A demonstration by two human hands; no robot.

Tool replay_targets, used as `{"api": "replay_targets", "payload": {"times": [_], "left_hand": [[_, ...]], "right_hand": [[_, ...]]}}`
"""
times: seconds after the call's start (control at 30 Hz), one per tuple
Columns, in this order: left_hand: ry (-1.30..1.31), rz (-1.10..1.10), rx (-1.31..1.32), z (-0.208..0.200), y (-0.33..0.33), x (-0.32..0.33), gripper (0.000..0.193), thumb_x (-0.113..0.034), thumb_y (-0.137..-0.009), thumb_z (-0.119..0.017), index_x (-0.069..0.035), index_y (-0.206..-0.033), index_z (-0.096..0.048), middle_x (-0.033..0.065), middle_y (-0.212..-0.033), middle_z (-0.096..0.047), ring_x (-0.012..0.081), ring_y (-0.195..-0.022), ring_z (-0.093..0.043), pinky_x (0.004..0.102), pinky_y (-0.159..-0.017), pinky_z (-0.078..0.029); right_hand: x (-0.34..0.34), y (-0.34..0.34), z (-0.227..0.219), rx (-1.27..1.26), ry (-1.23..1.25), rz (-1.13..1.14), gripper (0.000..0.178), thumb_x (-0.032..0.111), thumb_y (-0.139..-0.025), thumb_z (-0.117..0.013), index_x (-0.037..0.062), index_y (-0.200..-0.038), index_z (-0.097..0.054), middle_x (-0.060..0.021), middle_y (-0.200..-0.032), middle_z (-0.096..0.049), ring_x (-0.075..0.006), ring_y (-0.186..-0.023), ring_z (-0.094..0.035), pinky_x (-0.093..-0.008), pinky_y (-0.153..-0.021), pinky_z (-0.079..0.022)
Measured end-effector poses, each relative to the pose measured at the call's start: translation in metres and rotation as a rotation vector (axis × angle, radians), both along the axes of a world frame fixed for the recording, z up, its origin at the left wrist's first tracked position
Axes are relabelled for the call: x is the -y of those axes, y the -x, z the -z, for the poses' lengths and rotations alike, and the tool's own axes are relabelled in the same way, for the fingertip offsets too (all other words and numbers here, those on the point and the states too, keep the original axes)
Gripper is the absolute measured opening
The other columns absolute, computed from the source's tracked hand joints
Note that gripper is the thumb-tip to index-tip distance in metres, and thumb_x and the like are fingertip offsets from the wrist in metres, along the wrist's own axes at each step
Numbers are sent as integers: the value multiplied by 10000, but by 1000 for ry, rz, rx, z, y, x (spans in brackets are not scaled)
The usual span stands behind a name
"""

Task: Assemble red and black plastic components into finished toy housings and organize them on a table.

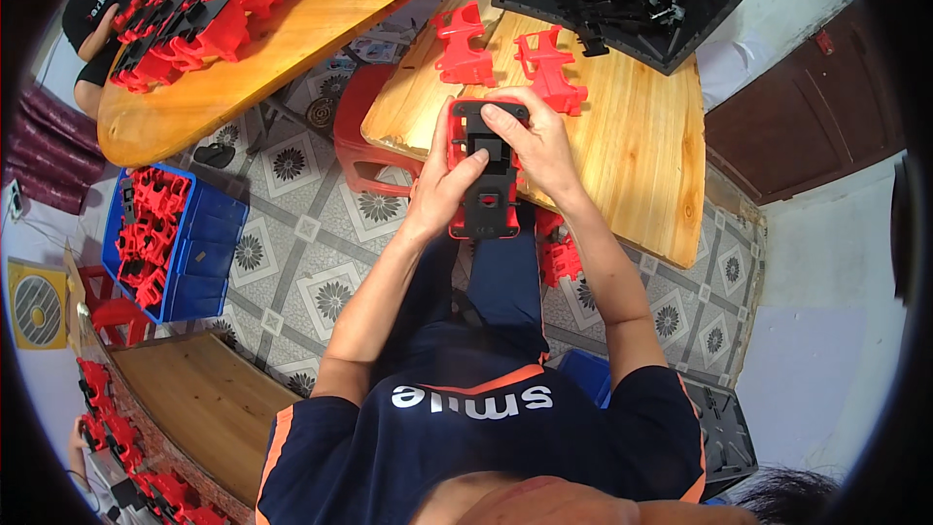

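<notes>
Between my hands, above my lap at the near edge of the wooden table [641, 165], is a red plastic part with a black plate [489, 209] on its upper face. My left hand [447, 185] grips its left side, the thumb lying on the plate near its middle. My right hand [537, 141] wraps the upper right side, thumb pressed near the top end of the plate. The fingers underneath are hidden. Just beyond my hands, two bare red plastic frames, a left one [465, 47] and a right one [552, 68], lie on the table.
A black bin [671, 53] of black parts stands at the table's far side. Rows of red-and-black pieces [214, 15] cover another wooden table [282, 68] at the far left, with a person behind it. A blue crate [204, 253] of red parts and a red stool [360, 126] stand left.
</notes>
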State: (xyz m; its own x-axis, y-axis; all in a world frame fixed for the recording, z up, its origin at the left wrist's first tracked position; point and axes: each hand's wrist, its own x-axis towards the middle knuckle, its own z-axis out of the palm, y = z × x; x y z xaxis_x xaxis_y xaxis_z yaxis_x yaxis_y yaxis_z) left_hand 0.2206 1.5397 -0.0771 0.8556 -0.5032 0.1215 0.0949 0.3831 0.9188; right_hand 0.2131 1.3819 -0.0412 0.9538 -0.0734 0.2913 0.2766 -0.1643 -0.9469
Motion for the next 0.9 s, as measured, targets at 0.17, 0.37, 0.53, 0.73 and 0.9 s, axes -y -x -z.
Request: {"api": "replay_targets", "payload": {"times": [0.17,0.37,0.53,0.73,0.9], "left_hand": [[-33,-165,43,9,-5,3,681,-217,-970,-557,-77,-1509,-166,145,-1286,-507,190,-1071,-590,320,-866,-526],[167,-295,-194,-14,-20,-3,479,-364,-989,-521,-118,-1345,-318,117,-1188,-544,187,-954,-626,337,-744,-571],[237,-349,-162,-20,-38,-19,541,-524,-958,-510,-157,-1306,-315,75,-1223,-501,173,-1103,-543,381,-864,-543],[184,-661,50,-20,-20,-53,419,-318,-982,-565,-76,-1294,-423,79,-1166,-552,138,-1022,-559,302,-877,-494],[-39,-634,294,-11,11,-88,908,-223,-857,-686,-89,-1509,-68,124,-1435,-295,197,-1282,-347,344,-1045,-337]], "right_hand": [[-1,-7,14,78,-201,-79,390,351,-981,-567,7,-1166,-581,-65,-1047,-631,-110,-963,-584,-247,-844,-471],[-7,-25,2,-110,-282,-252,796,551,-906,-564,45,-1468,-315,-150,-1427,-399,-215,-1325,-372,-322,-1081,-298],[-10,0,23,-136,-290,-425,822,308,-926,-647,-7,-1517,-169,-181,-1507,-308,-237,-1386,-325,-351,-1103,-299],[-67,7,38,-51,-273,-391,722,83,-898,-627,-11,-1503,-244,-92,-1373,-469,-131,-1197,-485,-264,-992,-397],[-81,19,34,-86,-380,-402,747,23,-842,-586,-10,-1503,-238,-148,-1397,-458,-212,-1248,-488,-329,-1044,-398]]}}
